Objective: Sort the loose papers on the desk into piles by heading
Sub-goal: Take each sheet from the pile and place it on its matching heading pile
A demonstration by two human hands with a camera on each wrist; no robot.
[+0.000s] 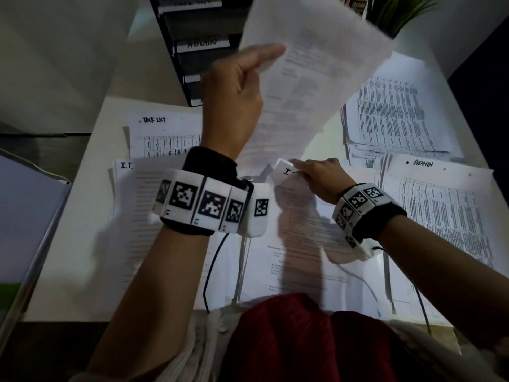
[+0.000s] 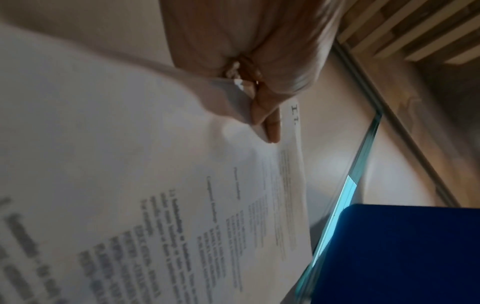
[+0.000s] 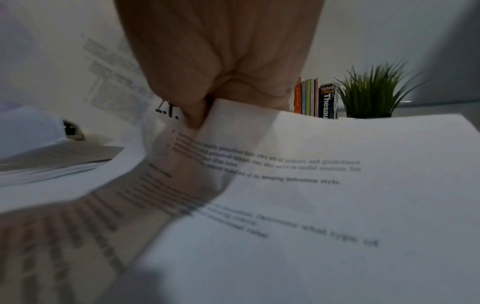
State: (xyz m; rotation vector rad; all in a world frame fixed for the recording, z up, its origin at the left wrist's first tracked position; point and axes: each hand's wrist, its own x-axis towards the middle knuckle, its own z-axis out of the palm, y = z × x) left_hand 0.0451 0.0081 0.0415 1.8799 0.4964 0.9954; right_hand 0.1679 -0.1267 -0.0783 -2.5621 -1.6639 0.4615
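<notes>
At frame centre: left hand pinches raised sheet, lifted clear, probably for heading check. Right hand pinches folded corner of "I.T." sheet on desk, likely peeling it free. "ADMIN" pile lies right.

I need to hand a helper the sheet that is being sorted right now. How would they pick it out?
Start at the white desk covered in paper piles. Above its middle, the left hand holds one sheet up in the air. It alone is off the desk; every other page lies flat in a pile.
</notes>
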